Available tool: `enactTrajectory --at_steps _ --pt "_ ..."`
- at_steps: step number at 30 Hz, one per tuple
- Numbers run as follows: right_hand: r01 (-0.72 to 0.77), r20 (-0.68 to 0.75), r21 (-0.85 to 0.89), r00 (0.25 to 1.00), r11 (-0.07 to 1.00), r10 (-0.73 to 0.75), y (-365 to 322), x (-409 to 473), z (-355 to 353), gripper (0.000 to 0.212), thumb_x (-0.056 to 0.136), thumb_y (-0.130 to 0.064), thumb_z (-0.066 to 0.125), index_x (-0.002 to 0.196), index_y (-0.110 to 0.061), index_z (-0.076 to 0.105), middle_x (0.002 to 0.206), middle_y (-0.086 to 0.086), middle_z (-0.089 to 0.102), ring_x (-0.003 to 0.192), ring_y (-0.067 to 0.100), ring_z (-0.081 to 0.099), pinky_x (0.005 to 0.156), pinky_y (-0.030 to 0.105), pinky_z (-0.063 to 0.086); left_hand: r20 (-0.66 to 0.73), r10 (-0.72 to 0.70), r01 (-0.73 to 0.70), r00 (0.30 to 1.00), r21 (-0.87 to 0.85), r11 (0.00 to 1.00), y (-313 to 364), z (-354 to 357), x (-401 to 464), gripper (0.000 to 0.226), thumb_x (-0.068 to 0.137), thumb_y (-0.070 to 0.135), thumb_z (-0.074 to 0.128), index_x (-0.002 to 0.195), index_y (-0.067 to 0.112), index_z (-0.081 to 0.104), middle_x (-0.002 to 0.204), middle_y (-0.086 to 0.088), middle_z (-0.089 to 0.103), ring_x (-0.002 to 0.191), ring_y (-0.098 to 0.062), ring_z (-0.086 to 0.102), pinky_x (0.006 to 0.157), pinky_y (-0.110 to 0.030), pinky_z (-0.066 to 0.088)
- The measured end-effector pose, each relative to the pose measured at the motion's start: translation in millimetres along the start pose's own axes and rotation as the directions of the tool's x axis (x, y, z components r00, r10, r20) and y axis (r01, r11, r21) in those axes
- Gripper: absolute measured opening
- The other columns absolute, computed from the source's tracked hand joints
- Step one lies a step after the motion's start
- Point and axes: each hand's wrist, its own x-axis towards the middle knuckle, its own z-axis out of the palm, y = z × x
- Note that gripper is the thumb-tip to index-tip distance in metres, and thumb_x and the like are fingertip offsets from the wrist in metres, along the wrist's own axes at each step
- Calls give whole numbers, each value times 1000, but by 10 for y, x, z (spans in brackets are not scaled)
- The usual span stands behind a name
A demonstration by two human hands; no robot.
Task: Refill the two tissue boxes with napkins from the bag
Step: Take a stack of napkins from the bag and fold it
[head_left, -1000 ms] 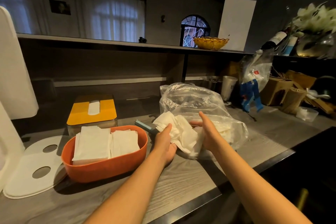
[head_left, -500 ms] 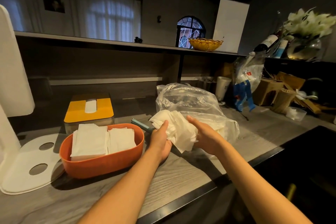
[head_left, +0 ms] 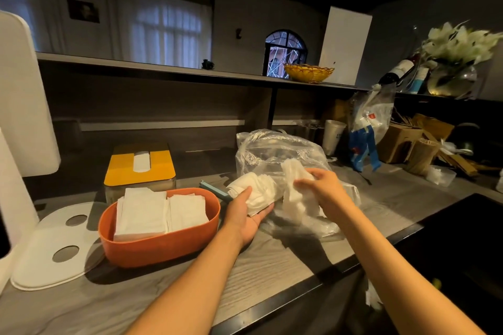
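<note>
Cradling wad of white paper napkins (head_left: 257, 193), left hand (head_left: 246, 215) lies palm-up, fingers curled beneath. Right hand (head_left: 321, 185) pinches second crumpled napkin bunch (head_left: 295, 196) at clear plastic bag (head_left: 275, 152) mouth. Orange oval tissue box (head_left: 160, 247) on grey wood-grain desk (head_left: 272, 261) holds folded napkin stacks (head_left: 160, 212); yellow-lidded tissue box (head_left: 140, 168) behind it.

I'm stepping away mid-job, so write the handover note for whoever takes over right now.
Left hand: palm up, cradling a crumpled wad of white napkins.
Right hand: pinching more napkins at the clear plastic bag.
Open orange oval tissue box: holds two folded stacks; its white lid with two holes lies beside it.
Yellow-lidded tissue box: closed, a napkin showing in the slot.
Left: load the held napkins, fit the white lid.
</note>
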Motion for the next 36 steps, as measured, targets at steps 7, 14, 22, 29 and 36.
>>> enactTrajectory --at_steps 7,14,22,29,36 --pt "-21 253 382 964 924 -83 -394 196 95 18 91 -5 59 109 -4 63 89 9 70 77 20 67 63 29 56 62 -123 120 991 50 992 -24 -35 33 49 96 52 50 123 12 62 111 -23 71 113 -45 61 99 -67 44" --pt "90 1 -254 996 963 -93 100 347 434 10 92 -16 62 99 -15 70 95 4 68 79 15 61 71 29 51 133 -127 96 983 220 971 -36 -27 -28 44 99 43 51 132 16 58 125 -20 67 120 -40 60 100 -60 46" --pt "86 -41 -169 995 982 -94 144 364 361 45 91 -34 66 127 -10 60 120 0 62 105 15 57 82 26 44 77 -69 38 995 352 935 -119 -34 39 27 100 7 53 126 14 58 116 -18 70 105 -36 67 93 -55 52" --pt "24 -62 -53 998 998 -28 212 331 391 31 81 -18 76 110 -9 67 97 2 68 82 15 63 65 23 52 134 -84 31 987 358 933 -120 -14 -19 27 101 8 49 126 14 59 113 -16 72 100 -33 70 82 -50 57" --pt "55 -165 20 985 998 -51 115 341 328 6 87 -13 67 88 -7 67 76 4 62 70 18 57 55 25 45 86 -118 89 989 292 952 -81 -25 -33 34 101 8 49 135 10 52 123 -20 67 111 -39 64 88 -54 54"
